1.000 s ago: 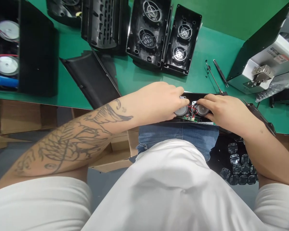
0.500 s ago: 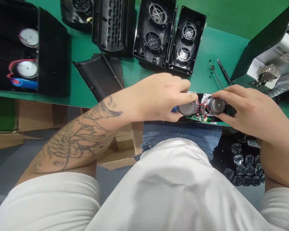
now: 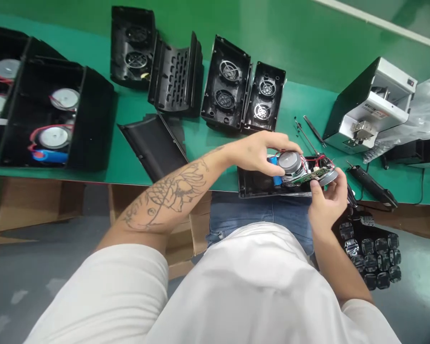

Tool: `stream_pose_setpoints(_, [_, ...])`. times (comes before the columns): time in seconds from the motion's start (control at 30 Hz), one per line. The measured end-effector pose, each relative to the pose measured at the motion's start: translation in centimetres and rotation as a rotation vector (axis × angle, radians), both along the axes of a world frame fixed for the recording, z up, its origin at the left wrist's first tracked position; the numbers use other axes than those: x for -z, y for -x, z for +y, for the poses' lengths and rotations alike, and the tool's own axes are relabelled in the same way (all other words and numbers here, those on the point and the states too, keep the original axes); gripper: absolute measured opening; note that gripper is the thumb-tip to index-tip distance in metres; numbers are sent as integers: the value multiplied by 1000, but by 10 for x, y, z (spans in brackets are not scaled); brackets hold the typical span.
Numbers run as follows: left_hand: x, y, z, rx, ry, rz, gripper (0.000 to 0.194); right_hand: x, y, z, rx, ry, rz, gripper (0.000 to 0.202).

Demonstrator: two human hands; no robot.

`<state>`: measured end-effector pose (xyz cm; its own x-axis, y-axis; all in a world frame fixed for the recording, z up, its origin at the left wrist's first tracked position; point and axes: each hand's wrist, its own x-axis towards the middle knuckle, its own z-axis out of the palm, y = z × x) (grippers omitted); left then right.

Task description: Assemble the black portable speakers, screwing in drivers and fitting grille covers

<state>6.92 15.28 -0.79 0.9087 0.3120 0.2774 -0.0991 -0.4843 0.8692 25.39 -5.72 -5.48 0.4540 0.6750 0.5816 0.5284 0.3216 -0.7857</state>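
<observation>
"Red wires [image 3: 320, 159] everywhere; how should these parts be handled?"

"Together: left hand [image 3: 267, 150] curls thumb and fingers around one speaker [image 3: 290, 162], right hand [image 3: 327, 200] pinches the other speaker [image 3: 329, 178] beside the circuit board [image 3: 310, 177], over the black case [image 3: 249, 184]; move both evenly, so no lead pulls tight"

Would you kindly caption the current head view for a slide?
Left hand and right hand hold wired speakers with a circuit board over a black housing.
</observation>
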Motion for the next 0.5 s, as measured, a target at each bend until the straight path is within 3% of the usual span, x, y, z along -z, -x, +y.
stream_pose_setpoints(0.1, [6, 13, -23, -124, 90, -19, 54, 7, 9, 22, 46, -152, -10, 49])
stream_pose_setpoints(0.17, [9, 18, -51, -258, 116, -23, 55, 5, 6, 41, 21, -208, -28, 49])
stream_pose_setpoints(0.37, [22, 0, -155, -982, -20, -128, 46, 1, -14, 108, -339, -110, -139, 53])
stream_pose_setpoints(0.43, [20, -9, -172, -1091, -85, -189, 44, -9, -17, 122, -456, -95, -190, 54])
stream_pose_setpoints(0.5, [14, -13, -172, -1056, -155, -274, 47, -29, -21, 126, -533, -92, -231, 54])
